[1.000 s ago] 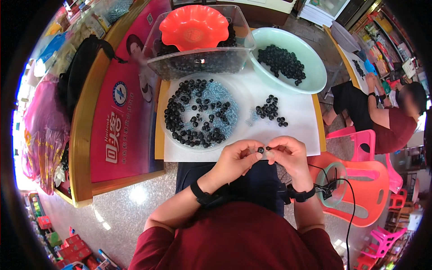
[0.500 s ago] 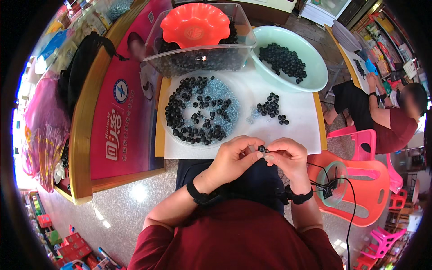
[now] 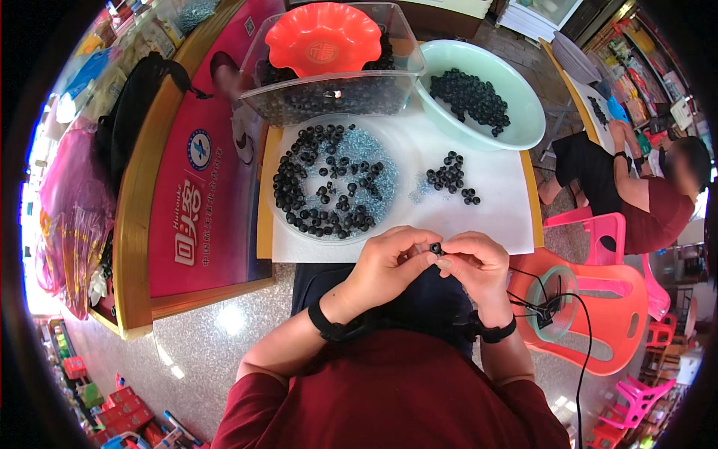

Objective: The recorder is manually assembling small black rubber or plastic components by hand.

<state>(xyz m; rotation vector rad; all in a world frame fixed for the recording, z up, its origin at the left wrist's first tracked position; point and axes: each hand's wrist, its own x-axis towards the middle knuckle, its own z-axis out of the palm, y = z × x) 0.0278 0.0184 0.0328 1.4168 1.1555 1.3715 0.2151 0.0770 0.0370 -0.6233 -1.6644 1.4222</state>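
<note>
My left hand (image 3: 389, 266) and my right hand (image 3: 479, 263) meet over my lap at the near edge of the white table sheet (image 3: 493, 202). Between their fingertips they pinch one small black ring-shaped piece (image 3: 436, 248). Just beyond them lies a clear round plate (image 3: 333, 179) holding several black pieces on pale blue beads. A small loose cluster of black pieces (image 3: 449, 176) rests on the sheet to the right of the plate.
A pale green bowl (image 3: 516, 127) with black pieces stands at the back right. A clear tub (image 3: 329, 93) of black pieces carries a red scalloped dish (image 3: 323, 37). Another person (image 3: 636, 187) sits at right beside pink plastic chairs (image 3: 606, 299). A red poster board (image 3: 202, 165) lies left.
Both hands stayed together at the table edge, shifting only slightly while turning the small black piece between the fingertips.
</note>
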